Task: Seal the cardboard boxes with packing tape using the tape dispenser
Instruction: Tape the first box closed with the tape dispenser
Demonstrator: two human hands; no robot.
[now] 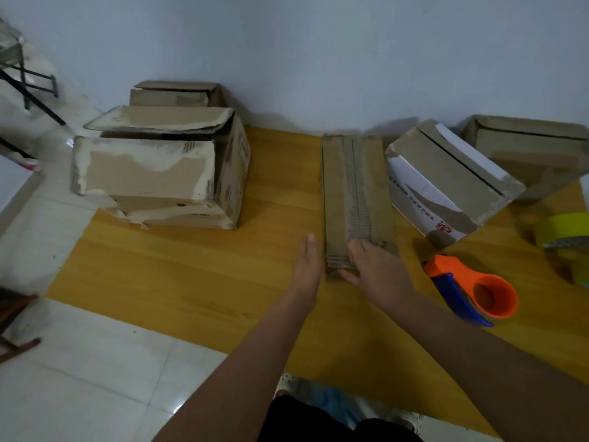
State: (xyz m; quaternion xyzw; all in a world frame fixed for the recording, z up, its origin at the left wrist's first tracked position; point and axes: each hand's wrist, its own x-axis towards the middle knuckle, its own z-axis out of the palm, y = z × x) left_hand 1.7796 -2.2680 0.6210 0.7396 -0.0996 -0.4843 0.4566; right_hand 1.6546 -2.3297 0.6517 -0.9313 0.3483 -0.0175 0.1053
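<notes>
Both hands frame the narrow box (357, 199) mid-mat, left hand (307, 266) flat with fingers straight, right hand (376, 269) seemingly spread over its near end, while the dispenser (471, 290) lies unused by the mat's right edge, so sealing remains.

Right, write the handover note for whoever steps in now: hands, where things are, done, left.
Left hand: open, flat beside the narrow brown cardboard box on the yellow wooden mat.
Right hand: open, resting on that box's near end.
Orange and blue tape dispenser: lies untouched, right of the box; holds no roll. Yellow tape roll further right.
Done: narrow box's centre seam looks taped.
Left: large worn box with raised flap, and others behind and right, look unsealed.
</notes>
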